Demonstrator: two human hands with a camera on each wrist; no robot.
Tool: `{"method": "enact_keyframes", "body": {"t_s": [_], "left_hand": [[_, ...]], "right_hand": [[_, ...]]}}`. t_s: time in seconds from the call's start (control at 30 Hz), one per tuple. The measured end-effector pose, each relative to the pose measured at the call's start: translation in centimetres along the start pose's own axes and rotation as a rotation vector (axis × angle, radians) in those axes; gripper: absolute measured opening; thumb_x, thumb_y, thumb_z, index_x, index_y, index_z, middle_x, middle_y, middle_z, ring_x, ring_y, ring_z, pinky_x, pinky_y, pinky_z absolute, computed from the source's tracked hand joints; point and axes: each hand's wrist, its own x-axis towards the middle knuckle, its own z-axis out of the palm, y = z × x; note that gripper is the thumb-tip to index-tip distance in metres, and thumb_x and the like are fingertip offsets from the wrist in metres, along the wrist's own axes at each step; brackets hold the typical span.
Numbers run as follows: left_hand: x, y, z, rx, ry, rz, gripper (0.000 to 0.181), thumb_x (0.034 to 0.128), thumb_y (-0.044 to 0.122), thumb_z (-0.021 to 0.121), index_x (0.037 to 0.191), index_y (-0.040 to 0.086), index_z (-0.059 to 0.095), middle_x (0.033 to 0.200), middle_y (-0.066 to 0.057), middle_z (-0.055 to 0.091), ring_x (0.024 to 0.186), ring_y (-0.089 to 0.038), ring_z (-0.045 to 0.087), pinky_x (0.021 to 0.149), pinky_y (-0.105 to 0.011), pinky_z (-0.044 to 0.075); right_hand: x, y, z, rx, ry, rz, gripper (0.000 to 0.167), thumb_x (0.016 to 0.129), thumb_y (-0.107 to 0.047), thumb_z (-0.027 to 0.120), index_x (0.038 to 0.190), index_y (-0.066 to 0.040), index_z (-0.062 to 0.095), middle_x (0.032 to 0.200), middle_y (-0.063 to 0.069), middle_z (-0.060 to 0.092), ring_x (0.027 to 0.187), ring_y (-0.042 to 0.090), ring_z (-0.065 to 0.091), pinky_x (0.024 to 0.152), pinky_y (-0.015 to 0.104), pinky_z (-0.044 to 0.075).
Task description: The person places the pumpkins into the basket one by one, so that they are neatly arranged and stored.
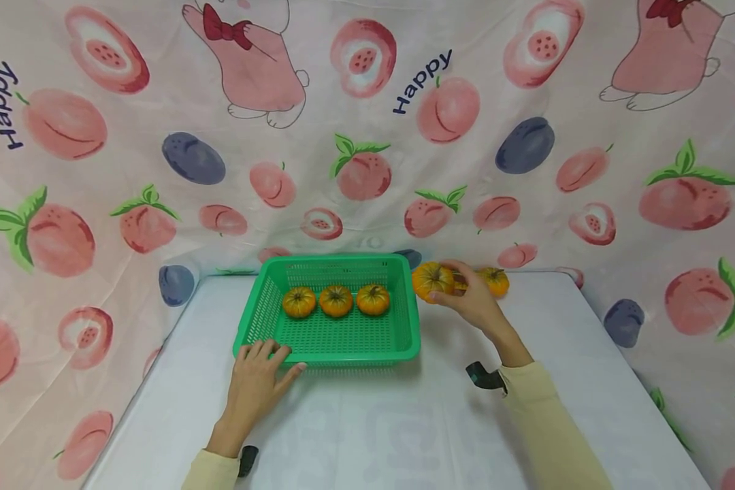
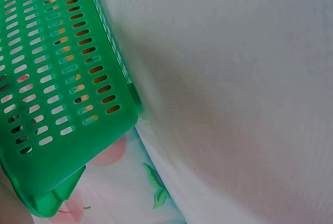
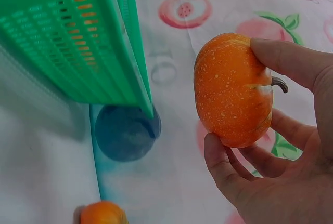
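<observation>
1. Right hand (image 1: 474, 299): we find fingers (image 3: 221, 164) grasping a pumpkin (image 1: 431, 282) near the basket (image 1: 349, 356), at its three o'clock.
2. Left hand (image 1: 254, 386): we find relaxed fingers touching the basket at eight o'clock.

The head view looks forward and down from the near side of the green basket (image 1: 343, 357), farthest off, framing it whole — the left wrist view faces its slotted wall (image 2: 56, 65) close up, the right wrist view looks past its right side, and all three share it.
</observation>
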Motion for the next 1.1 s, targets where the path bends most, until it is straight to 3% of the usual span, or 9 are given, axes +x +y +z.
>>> {"method": "enact_keyframes", "body": {"t_s": [0.17, 0.33, 0.6, 0.9, 1.1], "left_hand": [[0.0, 0.0, -0.1, 0.007, 0.005, 0.004, 0.048, 0.0927, 0.062, 0.051, 0.099, 0.018, 0.068, 0.091, -0.003, 0.061, 0.088, -0.026, 0.057, 0.082, -0.044, 0.042], [0.0, 0.1, -0.1, 0.013, 0.005, 0.01, 0.047, 0.0919, 0.062, 0.053, 0.099, 0.018, 0.067, 0.091, -0.003, 0.061, 0.088, -0.026, 0.058, 0.082, -0.044, 0.042], [0.0, 0.0, 0.0, 0.01, 0.012, 0.013, 0.048, 0.093, 0.063, 0.051, 0.099, 0.018, 0.067, 0.091, -0.003, 0.061, 0.088, -0.026, 0.058, 0.082, -0.045, 0.042], [0.0, 0.1, -0.1, 0.013, -0.001, 0.005, 0.047, 0.092, 0.062, 0.053, 0.099, 0.018, 0.067, 0.092, -0.004, 0.061, 0.089, -0.027, 0.058, 0.083, -0.045, 0.042], [0.0, 0.1, -0.1, 0.008, -0.005, 0.003, 0.048, 0.0932, 0.063, 0.051, 0.1, 0.018, 0.067, 0.092, -0.004, 0.061, 0.089, -0.027, 0.058, 0.083, -0.046, 0.042]], "right_hand": [[0.3, -0.6, 1.1, 0.025, -0.012, -0.012, 0.07, 0.081, -0.04, 0.08, 0.141, -0.023, 0.048, 0.149, 0.01, 0.043, 0.131, 0.039, 0.046, 0.104, 0.056, 0.045], [0.5, -1.2, 2.1, 0.071, -0.045, -0.035, 0.07, 0.083, -0.035, 0.08, 0.142, -0.019, 0.047, 0.149, 0.01, 0.043, 0.128, 0.038, 0.048, 0.103, 0.054, 0.046], [0.9, -2.5, 3.5, 0.104, -0.11, -0.002, 0.07, 0.086, -0.029, 0.078, 0.146, -0.021, 0.043, 0.154, 0.01, 0.038, 0.131, 0.039, 0.047, 0.107, 0.054, 0.043], [-0.3, -6.8, 3.8, 0.081, -0.164, -0.001, 0.069, 0.088, -0.018, 0.075, 0.147, -0.01, 0.04, 0.153, 0.015, 0.039, 0.134, 0.042, 0.043, 0.105, 0.055, 0.044], [0.0, -7.5, 4.2, 0.103, -0.19, -0.008, 0.068, 0.088, -0.02, 0.075, 0.147, -0.011, 0.042, 0.153, 0.014, 0.039, 0.135, 0.042, 0.043, 0.105, 0.054, 0.044]]}}
